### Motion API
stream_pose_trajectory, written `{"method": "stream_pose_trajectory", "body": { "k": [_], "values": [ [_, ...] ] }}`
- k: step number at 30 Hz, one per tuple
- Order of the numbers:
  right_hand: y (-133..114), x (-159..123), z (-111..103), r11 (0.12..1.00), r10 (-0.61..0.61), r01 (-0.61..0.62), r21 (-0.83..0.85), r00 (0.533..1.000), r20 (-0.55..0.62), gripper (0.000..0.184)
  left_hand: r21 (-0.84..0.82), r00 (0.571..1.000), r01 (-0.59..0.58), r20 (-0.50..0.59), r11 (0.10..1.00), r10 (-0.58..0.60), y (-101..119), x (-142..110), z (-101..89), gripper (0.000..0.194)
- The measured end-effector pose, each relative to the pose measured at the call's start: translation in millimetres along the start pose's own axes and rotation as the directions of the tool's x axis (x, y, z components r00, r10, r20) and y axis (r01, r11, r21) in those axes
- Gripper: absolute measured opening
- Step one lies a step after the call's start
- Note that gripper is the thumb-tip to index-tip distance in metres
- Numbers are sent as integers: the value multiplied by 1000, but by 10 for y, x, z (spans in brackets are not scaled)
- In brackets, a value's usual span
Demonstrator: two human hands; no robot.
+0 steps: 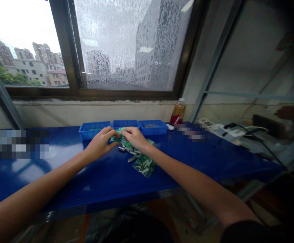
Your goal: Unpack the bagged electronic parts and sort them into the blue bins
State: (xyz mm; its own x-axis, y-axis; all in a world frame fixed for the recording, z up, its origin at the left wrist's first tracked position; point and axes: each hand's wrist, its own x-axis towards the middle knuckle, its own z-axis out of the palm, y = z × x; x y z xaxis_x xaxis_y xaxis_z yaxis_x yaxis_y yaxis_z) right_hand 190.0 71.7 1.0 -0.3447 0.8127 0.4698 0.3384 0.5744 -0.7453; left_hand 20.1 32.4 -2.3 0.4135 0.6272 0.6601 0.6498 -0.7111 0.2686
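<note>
Both my hands meet over a blue table point(60, 175). My left hand point(101, 141) and my right hand point(135, 137) both have their fingers curled and pinched on a small green plastic bag point(117, 136) held between them. Below the hands, several small grey metal pieces point(129, 151) lie loose on the table. A second green bag point(144, 166) holding similar pieces lies a little nearer me, under my right wrist.
Three blue trays point(94, 129) stand in a row just behind the hands, under a wet window. A bottle of orange drink point(178, 113) stands to the right of them. A white power strip point(224, 131) with dark cables lies at the far right.
</note>
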Motion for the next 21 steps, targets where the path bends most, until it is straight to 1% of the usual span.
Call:
{"method": "stream_pose_trajectory", "body": {
  "k": [1,2,3,4,5,6,7,8,9,10,11,12,14,16,17,18,19,21],
  "values": [
    [-11,-14,0,998,-44,43,-47,999,-12,29,-45,999,36,13,998,-35,4,4,11,20],
    [-26,-30,-2,991,-97,95,-92,995,-16,25,-120,994,104,37,987,-101,7,8,23,24],
    [-42,-46,-6,979,-157,154,-136,987,-11,22,-226,979,201,73,953,-189,9,12,34,30],
    [-56,-61,-11,960,-218,215,-179,976,3,21,-352,950,312,120,883,-288,10,16,45,39],
    [-68,-73,-16,936,-274,272,-223,961,22,23,-477,908,416,172,775,-381,11,19,53,47],
    [-76,-82,-20,910,-320,319,-265,947,40,26,-582,861,494,221,646,-459,10,22,58,54],
    [-80,-87,-24,886,-355,354,-299,933,52,28,-662,817,539,260,522,-515,9,25,60,58],
    [-81,-90,-28,867,-382,379,-324,923,57,30,-715,785,556,284,424,-550,8,29,57,56],
    [-81,-91,-32,856,-401,395,-333,914,54,32,-748,765,557,294,360,-573,7,33,51,51],
    [-80,-90,-35,853,-416,408,-324,908,48,33,-767,752,553,291,326,-591,7,37,44,42],
    [-80,-88,-38,856,-428,419,-304,903,38,35,-777,745,545,277,314,-607,7,41,36,35],
    [-82,-86,-40,860,-436,426,-280,900,27,36,-781,740,536,253,320,-623,6,44,30,30],
    [-91,-83,-40,879,-426,415,-237,905,6,38,-775,732,520,187,360,-655,-2,48,26,29],
    [-102,-78,-31,917,-359,348,-193,933,-24,31,-755,731,508,123,415,-671,-19,47,33,30],
    [-105,-73,-25,939,-309,299,-170,950,-37,25,-737,740,499,90,455,-667,-30,44,40,30],
    [-105,-67,-18,958,-256,248,-143,966,-45,19,-709,759,485,51,512,-650,-41,40,46,29],
    [-101,-59,-11,974,-203,196,-110,978,-48,18,-661,788,465,5,589,-616,-51,35,51,27],
    [-86,-42,-2,995,-95,95,0,995,-32,30,-492,861,398,-90,774,-500,-65,23,58,21]
  ]
}}
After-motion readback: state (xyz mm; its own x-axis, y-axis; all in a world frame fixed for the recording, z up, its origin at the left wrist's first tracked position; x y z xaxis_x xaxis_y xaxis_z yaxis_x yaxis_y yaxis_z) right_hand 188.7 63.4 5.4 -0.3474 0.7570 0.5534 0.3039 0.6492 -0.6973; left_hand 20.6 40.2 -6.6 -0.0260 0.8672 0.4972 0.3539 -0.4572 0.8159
